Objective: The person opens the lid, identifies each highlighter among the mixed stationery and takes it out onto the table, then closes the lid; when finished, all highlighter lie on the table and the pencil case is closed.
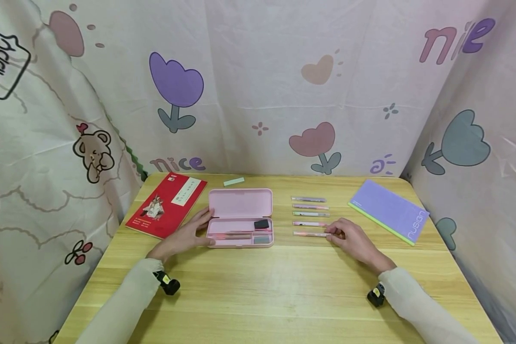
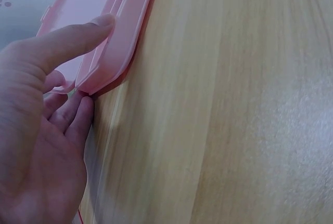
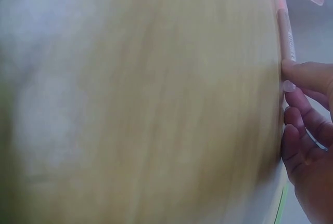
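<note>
A pink pencil case [image 1: 241, 204] lies with its lid raised on the wooden table. Inside are a pen [image 1: 230, 236], a small black item [image 1: 261, 224] and a grey block [image 1: 261, 240]. At the case's left end, my left hand [image 1: 188, 235] holds it, thumb on the front wall and fingers toward the hinge side; the left wrist view shows the thumb [image 2: 78, 39] against the pink wall. My right hand [image 1: 351, 240] pinches the right end of the nearest pen [image 1: 307, 234] in a column of several pens. In the right wrist view that pen [image 3: 285, 31] extends from the fingertips.
A red notebook [image 1: 159, 215] lies left of the case, by my left hand. On the right is a purple notebook [image 1: 387, 210] with a green edge. A pale green strip [image 1: 234, 181] lies behind the case. Printed curtains [image 1: 249, 86] hang around the table [image 1: 266, 291].
</note>
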The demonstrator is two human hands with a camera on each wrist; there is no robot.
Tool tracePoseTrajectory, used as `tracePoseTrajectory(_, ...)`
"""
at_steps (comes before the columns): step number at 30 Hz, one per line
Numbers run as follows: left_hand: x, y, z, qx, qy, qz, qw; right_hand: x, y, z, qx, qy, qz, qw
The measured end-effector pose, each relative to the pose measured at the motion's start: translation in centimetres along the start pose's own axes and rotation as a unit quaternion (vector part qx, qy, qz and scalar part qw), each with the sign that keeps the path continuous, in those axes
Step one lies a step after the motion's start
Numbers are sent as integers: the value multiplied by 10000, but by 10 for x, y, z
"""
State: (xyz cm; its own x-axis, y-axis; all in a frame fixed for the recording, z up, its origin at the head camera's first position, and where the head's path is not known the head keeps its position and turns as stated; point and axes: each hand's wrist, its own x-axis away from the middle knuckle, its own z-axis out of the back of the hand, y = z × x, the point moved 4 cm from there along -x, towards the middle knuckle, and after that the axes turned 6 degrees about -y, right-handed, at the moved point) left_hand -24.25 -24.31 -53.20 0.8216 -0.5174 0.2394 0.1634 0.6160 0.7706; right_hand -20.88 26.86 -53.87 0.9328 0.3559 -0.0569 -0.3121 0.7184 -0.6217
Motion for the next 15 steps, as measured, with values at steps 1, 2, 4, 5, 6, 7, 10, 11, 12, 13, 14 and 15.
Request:
tracePoseTrajectory(1, 0, 0, 0, 3, -5, 9, 10000, 0, 0, 0, -8, 1, 3, 10000)
tracePoseTrajectory(2, 0, 0, 0, 0, -11, 16, 10000, 0, 0, 0, -16, 1, 4, 10000)
tracePoseTrajectory(4, 0, 0, 0, 0, -14, 41, 10000, 0, 0, 0, -37, -9, -2, 10000)
tracePoseTrajectory(5, 0, -1, 0, -15, -11, 48, 10000, 1, 0, 0, -47, -16, -12, 10000)
tracePoseTrajectory(6, 0, 0, 0, -31, -13, 36, 10000, 1, 1, 0, -58, -23, -19, 10000)
tracePoseTrajectory(7, 1, 0, 0, -40, -10, 37, 10000, 1, 1, 0, -62, -35, -32, 10000)
tracePoseTrajectory(10, 0, 0, 0, -34, -5, 33, 10000, 1, 1, -1, -73, -50, -61, 9999)
tracePoseTrajectory(11, 0, 1, 0, -29, -3, 33, 10000, 1, 1, -1, -75, -56, -67, 9999)
tracePoseTrajectory(12, 0, 1, 0, -14, -1, 39, 10000, 1, 1, -1, -76, -62, -73, 9999)
tracePoseTrajectory(13, 0, 1, 0, -5, -3, 44, 10000, 0, 1, -1, -72, -68, -80, 9999)
tracePoseTrajectory(14, 1, 2, 0, 0, -2, 46, 10000, 0, 2, -1, -76, -70, -84, 9999)
tracePoseTrajectory(15, 1, 2, 0, 4, -1, 46, 10000, 0, 2, -1, -75, -75, -87, 9999)
